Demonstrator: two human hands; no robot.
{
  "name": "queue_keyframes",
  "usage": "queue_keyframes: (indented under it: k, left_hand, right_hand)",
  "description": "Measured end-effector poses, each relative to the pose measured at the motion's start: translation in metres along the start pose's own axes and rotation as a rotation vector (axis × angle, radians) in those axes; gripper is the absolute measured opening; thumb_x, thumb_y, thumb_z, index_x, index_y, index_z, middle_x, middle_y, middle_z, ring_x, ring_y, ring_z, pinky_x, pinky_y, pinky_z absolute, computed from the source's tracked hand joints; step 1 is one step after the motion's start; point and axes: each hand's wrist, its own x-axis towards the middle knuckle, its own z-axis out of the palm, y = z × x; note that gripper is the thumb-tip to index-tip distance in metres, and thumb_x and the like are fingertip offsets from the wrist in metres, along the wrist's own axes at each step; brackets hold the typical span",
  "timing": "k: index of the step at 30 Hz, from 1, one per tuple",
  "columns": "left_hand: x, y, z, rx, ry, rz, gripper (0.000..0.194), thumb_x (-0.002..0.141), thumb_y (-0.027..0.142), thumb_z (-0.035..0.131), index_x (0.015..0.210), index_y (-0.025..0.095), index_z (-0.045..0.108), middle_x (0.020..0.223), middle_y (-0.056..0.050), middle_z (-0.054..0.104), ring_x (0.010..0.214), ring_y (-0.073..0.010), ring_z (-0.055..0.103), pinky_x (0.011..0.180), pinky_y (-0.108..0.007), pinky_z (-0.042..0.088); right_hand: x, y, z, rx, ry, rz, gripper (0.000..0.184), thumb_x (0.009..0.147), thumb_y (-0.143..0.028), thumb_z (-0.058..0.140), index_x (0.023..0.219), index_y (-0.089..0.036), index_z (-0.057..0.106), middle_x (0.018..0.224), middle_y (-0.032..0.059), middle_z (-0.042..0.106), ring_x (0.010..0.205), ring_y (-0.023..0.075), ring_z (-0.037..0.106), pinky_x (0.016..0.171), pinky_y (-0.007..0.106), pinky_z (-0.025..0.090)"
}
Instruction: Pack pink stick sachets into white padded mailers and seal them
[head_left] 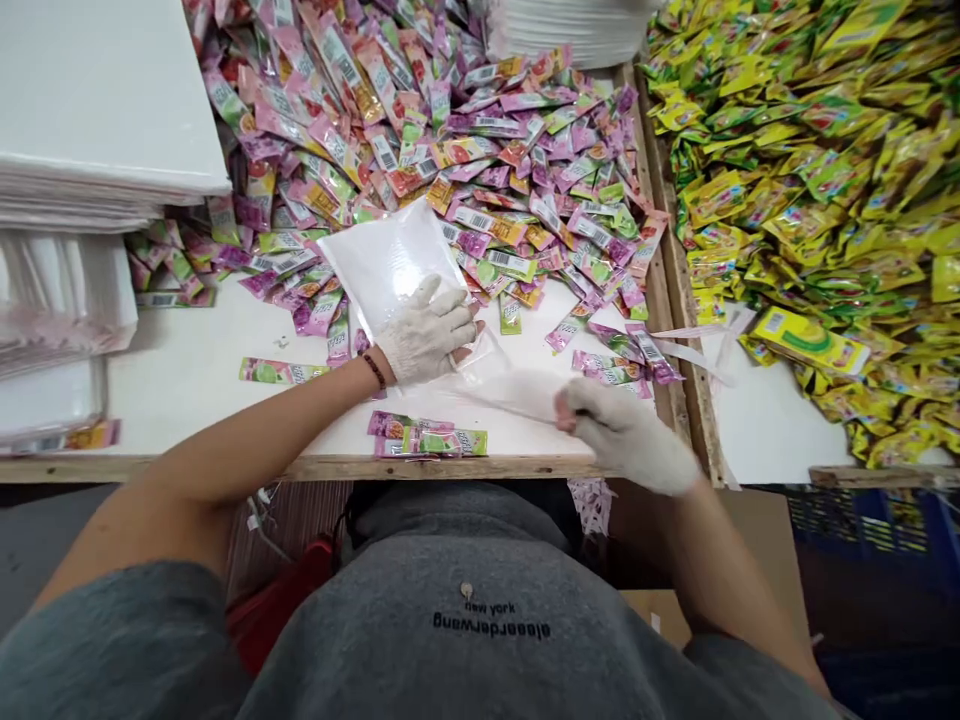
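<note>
A white mailing bag (390, 255) lies tilted on the white tabletop, its far part resting on the sachets. My left hand (431, 330), in a white glove with bare fingertips, presses flat on the bag's near part with fingers spread. Gloved and slightly blurred, my right hand (615, 425) is closed in a pinch to the right of it. From its fingers a thin whitish strip (517, 395) stretches towards the near end of the bag, smeared by motion. Several drink sachets (427, 440) lie between my hands and the table's wooden front edge.
Pink, purple and green sachets (450, 150) are heaped behind the bag. Stacks of white bags (97, 100) stand left, another white stack (570, 30) at the back. A wooden divider (667, 270) separates a pile of yellow packets (810, 200); loose pale strips (705, 350) hang over it.
</note>
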Motion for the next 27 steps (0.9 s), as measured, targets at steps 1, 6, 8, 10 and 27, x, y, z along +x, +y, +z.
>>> queue_keyframes:
  k: [1,6,8,10,27]
  left_hand:
    - [-0.001,-0.008,-0.003,0.013,-0.035,0.031,0.038,0.103,0.036,0.048,0.131,0.022,0.068,0.145,-0.011,0.066,0.150,-0.0294,0.045,0.135,-0.064,0.006]
    - [-0.005,-0.024,-0.011,0.091,-0.089,0.037,0.051,0.093,0.051,0.064,0.137,0.025,0.064,0.155,-0.011,0.058,0.152,-0.0335,0.041,0.135,-0.061,0.012]
    - [-0.008,-0.010,-0.012,0.149,-0.036,-0.073,0.053,0.091,0.052,0.069,0.137,0.025,0.063,0.153,-0.013,0.057,0.147,-0.0360,0.044,0.129,-0.060,0.024]
    - [-0.016,0.012,-0.011,0.202,-0.002,-0.216,0.045,0.094,0.049,0.067,0.130,0.022,0.065,0.142,-0.016,0.062,0.132,-0.0368,0.054,0.116,-0.057,0.039]
    - [-0.112,0.020,-0.027,-0.295,0.133,-0.836,0.036,0.102,0.043,0.044,0.116,0.019,0.067,0.107,-0.010,0.077,0.100,-0.0278,0.073,0.093,-0.042,0.059]
  right_hand:
    - [-0.016,0.003,-0.015,-0.047,0.022,0.033,0.012,0.091,-0.020,0.054,0.084,-0.025,0.062,0.078,0.0034,0.065,0.072,0.0233,0.062,0.065,0.037,0.051]
    - [-0.024,0.026,-0.044,-0.524,0.307,0.032,0.025,0.090,-0.019,0.062,0.112,-0.024,0.072,0.108,0.0148,0.074,0.096,0.0349,0.071,0.081,0.050,0.059]
    - [0.007,0.022,-0.020,-0.574,0.210,-0.137,0.038,0.089,-0.014,0.062,0.126,-0.020,0.070,0.127,0.0172,0.073,0.115,0.0353,0.070,0.098,0.052,0.059]
    - [0.047,0.013,0.015,-0.581,0.004,-0.345,0.049,0.088,-0.009,0.058,0.136,-0.016,0.068,0.143,0.0178,0.069,0.132,0.0344,0.065,0.111,0.054,0.053]
    - [0.163,0.043,0.056,0.097,0.037,-0.057,0.017,0.093,-0.035,0.051,0.081,-0.024,0.056,0.082,0.0040,0.067,0.076,0.0204,0.059,0.076,0.038,0.052]
